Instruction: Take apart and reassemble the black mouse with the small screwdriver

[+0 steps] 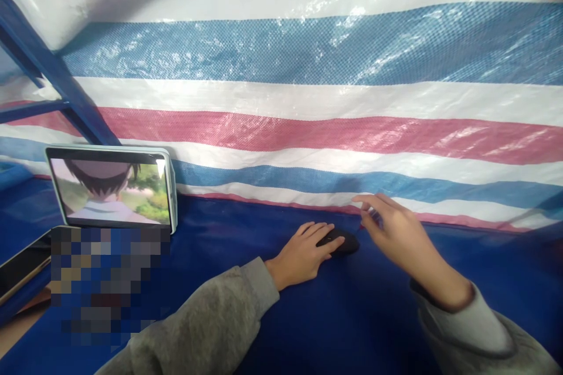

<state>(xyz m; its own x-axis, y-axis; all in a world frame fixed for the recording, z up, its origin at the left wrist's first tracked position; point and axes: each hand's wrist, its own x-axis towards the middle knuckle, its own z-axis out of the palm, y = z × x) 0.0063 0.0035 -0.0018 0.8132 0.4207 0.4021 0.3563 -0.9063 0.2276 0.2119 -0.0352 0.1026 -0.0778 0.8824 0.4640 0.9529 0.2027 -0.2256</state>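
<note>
A black computer mouse (347,241) rests on the dark blue surface. My left hand (303,252) lies over its left part, fingers stretched across it and thumb along the near side. Just to the right, my right hand (393,228) is raised above the surface, close to the foot of the striped sheet. Its thumb and index finger come together in a pinch. Whatever they hold, if anything, is too small to make out; a faint reddish spot shows beneath the fingertips.
A tablet (109,187) in a pale case stands at the left, playing a cartoon. Near it are a phone (26,263) and a pixelated patch. A red, white and blue striped sheet (308,129) forms the back wall. Blue metal bars (65,76) rise at left.
</note>
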